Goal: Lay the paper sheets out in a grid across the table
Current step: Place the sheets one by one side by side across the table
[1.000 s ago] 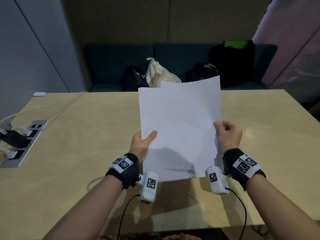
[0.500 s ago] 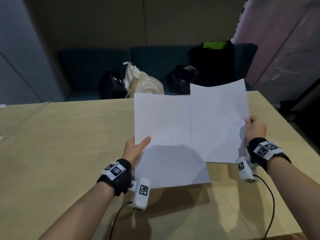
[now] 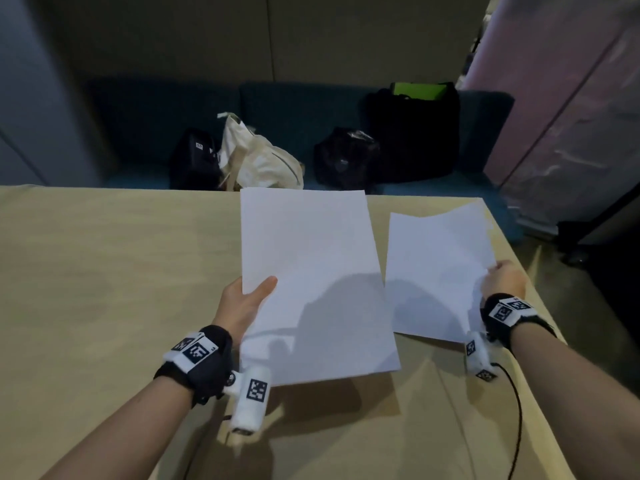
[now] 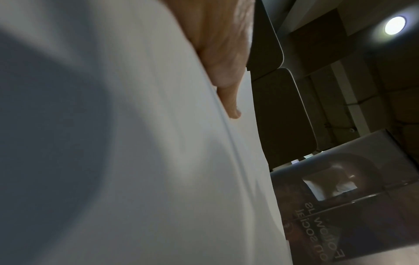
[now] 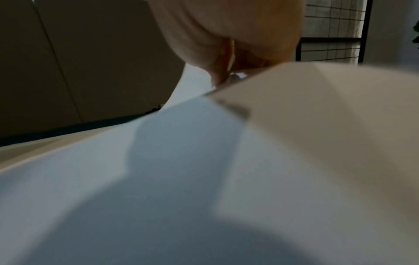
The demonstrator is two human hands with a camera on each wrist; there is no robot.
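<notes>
My left hand (image 3: 247,296) holds a stack of white paper sheets (image 3: 311,278) by its left edge, thumb on top, above the middle of the wooden table (image 3: 104,271). In the left wrist view the stack (image 4: 136,161) fills the frame, with the thumb (image 4: 229,100) lying across it. My right hand (image 3: 504,277) pinches the right edge of a single white sheet (image 3: 438,271), held low over the table's far right corner, apart from the stack. The right wrist view shows that sheet (image 5: 204,179) close up beneath the curled fingers (image 5: 226,53).
Beyond the table's far edge a dark sofa (image 3: 294,109) carries black bags (image 3: 412,133) and a cream tote (image 3: 256,157). The table's right edge (image 3: 519,258) runs just beside my right hand. A cable (image 3: 516,427) trails from the right wrist camera.
My right hand has pulled one sheet off the stack and carried it rightward and down toward the table's right corner. The view has swung to the right; the left hand still holds the stack.
</notes>
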